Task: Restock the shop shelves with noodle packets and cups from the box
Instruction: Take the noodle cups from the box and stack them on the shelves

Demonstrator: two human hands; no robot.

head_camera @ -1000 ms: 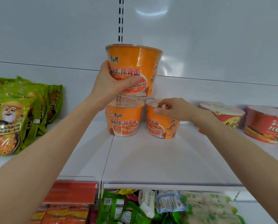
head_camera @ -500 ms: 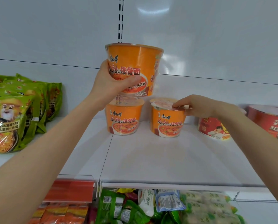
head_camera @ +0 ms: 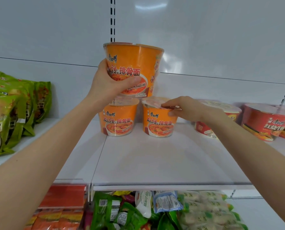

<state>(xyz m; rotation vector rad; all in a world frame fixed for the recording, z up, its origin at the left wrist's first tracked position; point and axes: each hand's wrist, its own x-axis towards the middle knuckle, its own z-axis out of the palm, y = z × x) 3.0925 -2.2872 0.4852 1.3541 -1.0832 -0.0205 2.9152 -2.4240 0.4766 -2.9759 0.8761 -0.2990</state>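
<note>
My left hand [head_camera: 110,87] grips an orange noodle cup [head_camera: 135,63] by its lower side and holds it upright in the air, just above two more orange cups standing on the white shelf [head_camera: 155,160]. The left standing cup [head_camera: 118,118] sits under the raised one. My right hand [head_camera: 183,108] pinches the rim and lid of the right standing cup [head_camera: 158,122], thumb on its side. The box is not in view.
Green noodle packets [head_camera: 14,110] stand at the shelf's left end. Red noodle bowls [head_camera: 264,122] and a red and white bowl [head_camera: 221,117] sit to the right. The lower shelf holds red packets [head_camera: 58,209] and mixed green snack bags [head_camera: 138,211].
My right hand has turned and shifted the right standing cup, so its printed front faces me. The raised cup in my left hand has stayed nearly in place.
</note>
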